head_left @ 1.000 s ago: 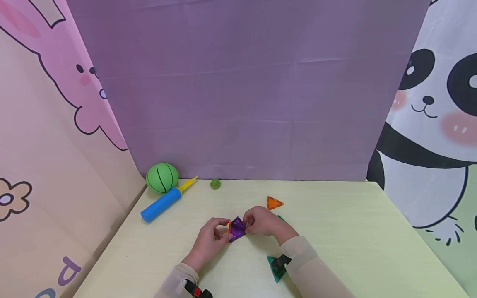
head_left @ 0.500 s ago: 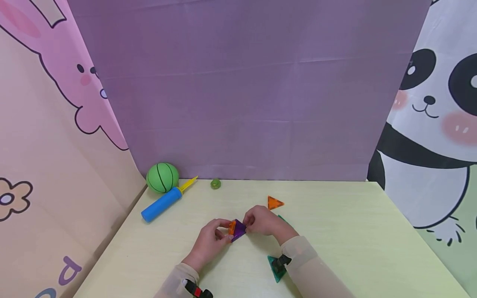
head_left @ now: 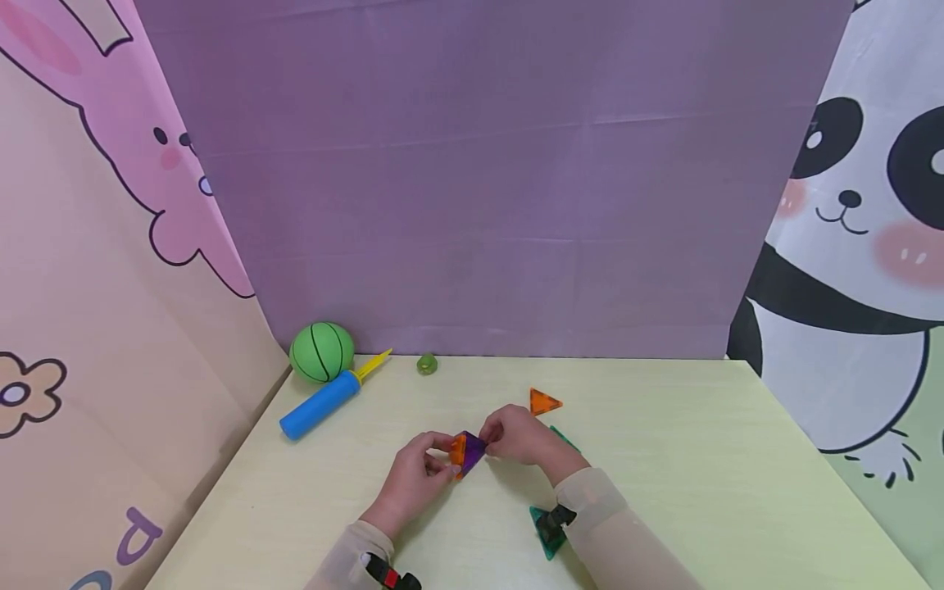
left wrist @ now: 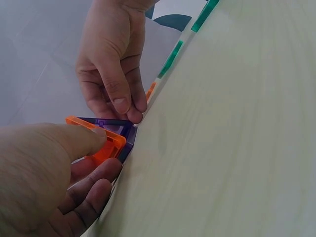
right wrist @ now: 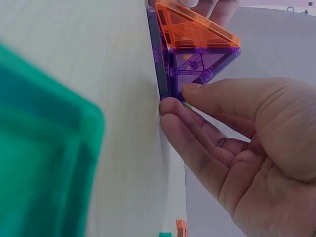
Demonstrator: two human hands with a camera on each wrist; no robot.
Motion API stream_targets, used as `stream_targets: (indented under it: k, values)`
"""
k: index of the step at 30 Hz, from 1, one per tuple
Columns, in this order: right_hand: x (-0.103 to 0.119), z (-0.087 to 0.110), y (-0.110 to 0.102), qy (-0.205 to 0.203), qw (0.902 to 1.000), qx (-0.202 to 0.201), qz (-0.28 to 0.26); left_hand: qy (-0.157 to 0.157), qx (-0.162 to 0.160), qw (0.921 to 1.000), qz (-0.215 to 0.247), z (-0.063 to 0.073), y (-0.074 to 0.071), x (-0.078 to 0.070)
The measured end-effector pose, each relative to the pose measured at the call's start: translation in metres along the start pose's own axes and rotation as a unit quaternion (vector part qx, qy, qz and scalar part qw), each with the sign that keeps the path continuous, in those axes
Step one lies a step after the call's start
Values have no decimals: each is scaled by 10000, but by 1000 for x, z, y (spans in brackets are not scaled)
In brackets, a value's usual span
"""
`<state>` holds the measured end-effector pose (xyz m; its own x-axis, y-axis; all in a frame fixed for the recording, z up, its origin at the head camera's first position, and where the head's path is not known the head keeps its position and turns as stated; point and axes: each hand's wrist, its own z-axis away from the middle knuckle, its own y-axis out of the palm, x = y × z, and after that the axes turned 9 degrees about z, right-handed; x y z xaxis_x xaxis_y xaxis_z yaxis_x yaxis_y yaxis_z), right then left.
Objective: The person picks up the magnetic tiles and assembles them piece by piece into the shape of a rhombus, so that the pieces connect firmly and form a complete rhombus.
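Note:
My left hand (head_left: 415, 471) pinches a translucent orange triangular magnetic tile (right wrist: 197, 27) between thumb and fingers. The orange tile leans in against a purple triangular tile (right wrist: 200, 64), their edges touching. Another purple tile (right wrist: 157, 54) lies flat along the tabletop beneath them. At the right corner of this small structure, my right hand (head_left: 519, 438) pinches the purple tile with thumb and fingertips. In the left wrist view the orange tile (left wrist: 106, 143) partly covers the purple ones. The fingertips hide some of the joined edges.
A loose orange triangle (head_left: 544, 401) lies beyond my right hand. One green tile (head_left: 566, 438) is partly behind the right forearm; a green triangle (head_left: 546, 537) lies under the right wrist. Farther back are a green ball (head_left: 321, 352), a blue pump (head_left: 320, 406) and a small green object (head_left: 426, 365).
The orange tile, seen edge-on at the left a second ago, has tilted right against the purple tile and now shows its face. Both hands have hardly shifted.

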<state>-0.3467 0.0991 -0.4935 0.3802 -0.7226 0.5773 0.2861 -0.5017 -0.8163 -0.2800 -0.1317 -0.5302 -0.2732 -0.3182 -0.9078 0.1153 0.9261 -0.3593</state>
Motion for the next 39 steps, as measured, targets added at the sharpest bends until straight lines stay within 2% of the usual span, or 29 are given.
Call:
stream_targets:
  k: [15,18,25,29,34,39]
  values:
    - [3,1,-2,-149,9999,-29,13,-82,-40,10000,3,0,0,-1]
    - [2,1,-3,-121,9999,-27,32,0,-50,10000,-18,0,0,-1]
    - [1,5,-5,40,10000,-5,41,-107,-150,9998,-68,1,-2,-7]
    - [-2,10,-9,65,9999,-47,81,-42,-244,9992,-299,1,-3,-13]
    - [-7,18,-15,75,9997,-162,156,238,-348,9963,-745,1,-6,-20]
    - [-11,31,-23,161,9986,-415,293,426,-323,9942,-931,2,-5,-23]
